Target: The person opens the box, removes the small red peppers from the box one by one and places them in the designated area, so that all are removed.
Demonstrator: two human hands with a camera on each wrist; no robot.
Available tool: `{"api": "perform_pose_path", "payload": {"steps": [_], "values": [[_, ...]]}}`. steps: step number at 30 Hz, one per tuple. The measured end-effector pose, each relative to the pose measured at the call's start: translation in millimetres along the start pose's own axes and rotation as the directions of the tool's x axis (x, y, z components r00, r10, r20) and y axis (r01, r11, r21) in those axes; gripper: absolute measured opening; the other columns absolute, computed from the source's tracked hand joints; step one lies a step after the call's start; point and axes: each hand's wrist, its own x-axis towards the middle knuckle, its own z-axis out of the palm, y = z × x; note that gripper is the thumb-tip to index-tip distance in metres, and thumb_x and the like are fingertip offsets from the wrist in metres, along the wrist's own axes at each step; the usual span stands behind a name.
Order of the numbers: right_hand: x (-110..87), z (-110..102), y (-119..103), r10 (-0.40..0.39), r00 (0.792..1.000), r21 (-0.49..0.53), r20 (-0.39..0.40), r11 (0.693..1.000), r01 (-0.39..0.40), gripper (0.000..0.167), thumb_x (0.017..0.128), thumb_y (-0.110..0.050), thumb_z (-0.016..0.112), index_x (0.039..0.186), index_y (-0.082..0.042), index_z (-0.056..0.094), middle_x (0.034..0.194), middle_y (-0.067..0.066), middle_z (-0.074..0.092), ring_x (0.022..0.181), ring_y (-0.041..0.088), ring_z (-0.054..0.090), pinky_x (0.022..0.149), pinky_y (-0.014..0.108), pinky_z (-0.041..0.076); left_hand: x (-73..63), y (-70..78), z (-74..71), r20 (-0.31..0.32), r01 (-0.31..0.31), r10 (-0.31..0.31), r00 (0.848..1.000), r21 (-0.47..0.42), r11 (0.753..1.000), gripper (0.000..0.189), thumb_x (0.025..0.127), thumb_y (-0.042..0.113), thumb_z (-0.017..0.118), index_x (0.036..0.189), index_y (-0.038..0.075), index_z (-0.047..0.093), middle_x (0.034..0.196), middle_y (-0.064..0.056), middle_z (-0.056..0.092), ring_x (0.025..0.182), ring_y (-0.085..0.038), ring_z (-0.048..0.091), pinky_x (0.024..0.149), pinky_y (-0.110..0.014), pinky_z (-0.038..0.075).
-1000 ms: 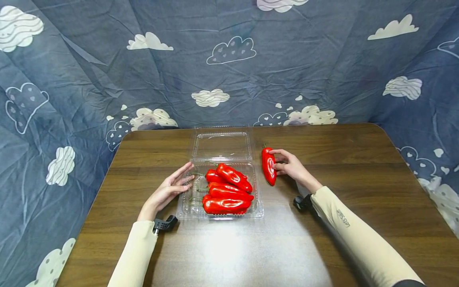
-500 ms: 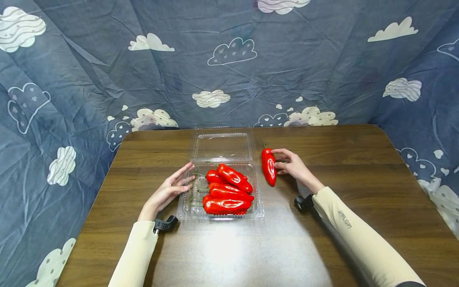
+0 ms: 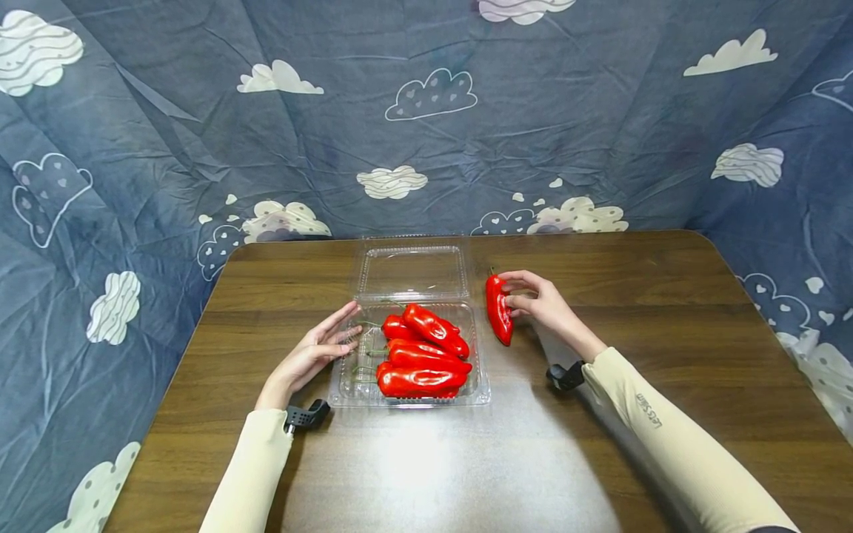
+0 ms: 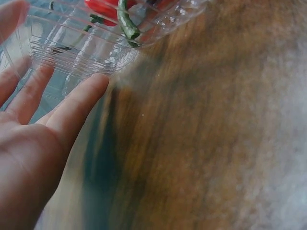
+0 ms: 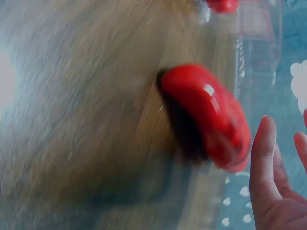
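Observation:
A clear plastic clamshell box (image 3: 481,381) lies with its lid folded back and several red peppers (image 3: 426,383) inside, their green stems towards the left. My left hand (image 3: 306,363) is at the box's left side, fingers extended; in the left wrist view the thumb tip is by the ribbed wall. One more red pepper (image 3: 498,311) lies on the table right of the box, stem away from me. My right hand (image 3: 543,303) is at that pepper's right side, fingers loosely bent. In the right wrist view the thumb (image 5: 264,158) is beside the pepper, not wrapped round it.
The transparent lid (image 3: 413,272) lies flat at the far side of the wooden table (image 3: 633,311). A dark blue cloth with cloud prints (image 3: 566,126) hangs behind the table and at both sides. Glare brightens the near middle of the tabletop.
My right hand has shifted slightly, its fingers a little further over the loose pepper's right side. That pepper looks slightly rolled in place. The left hand and the box have stayed still.

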Motion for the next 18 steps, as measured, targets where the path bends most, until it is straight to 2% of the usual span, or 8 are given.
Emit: {"api": "perform_pose_path", "payload": {"steps": [6, 11, 18], "values": [[0.5, 13.3, -8.8, -0.043, 0.998, -0.003, 0.043, 0.999, 0.043, 0.04, 0.089, 0.008, 0.052, 0.129, 0.012, 0.047, 0.113, 0.038, 0.052, 0.087, 0.028, 0.064, 0.072, 0.037, 0.056, 0.6, 1.0, 0.9, -0.003, -0.007, 0.007, 1.0, -0.001, 1.0, 0.074, 0.09, -0.017, 0.04, 0.154, 0.005, 0.009, 0.159, -0.013, 0.004, 0.14, -0.044, 0.013, 0.11, -0.042, 0.027], [-1.2, 29.0, -17.7, -0.082, 0.991, 0.027, 0.103, 0.997, 0.079, 0.041, 0.087, 0.012, 0.049, 0.128, 0.014, 0.047, 0.111, 0.034, 0.056, 0.089, 0.032, 0.065, 0.076, 0.043, 0.056, -0.7, 2.3, 2.1, -0.009, -0.001, 0.001, 1.0, -0.008, 1.0, 0.074, 0.09, -0.017, 0.04, 0.154, 0.005, 0.01, 0.159, -0.013, 0.004, 0.14, -0.043, 0.013, 0.11, -0.043, 0.026], [-0.9, 50.2, -27.4, -0.116, 0.979, 0.057, 0.167, 0.993, 0.108, 0.04, 0.087, 0.014, 0.05, 0.127, 0.015, 0.048, 0.113, 0.037, 0.054, 0.089, 0.019, 0.066, 0.081, 0.043, 0.055, -0.8, 2.0, 2.7, -0.006, 0.0, 0.0, 1.0, -0.004, 1.0, 0.074, 0.09, -0.016, 0.041, 0.154, 0.005, 0.01, 0.159, -0.014, 0.003, 0.14, -0.044, 0.013, 0.11, -0.041, 0.028]]}}
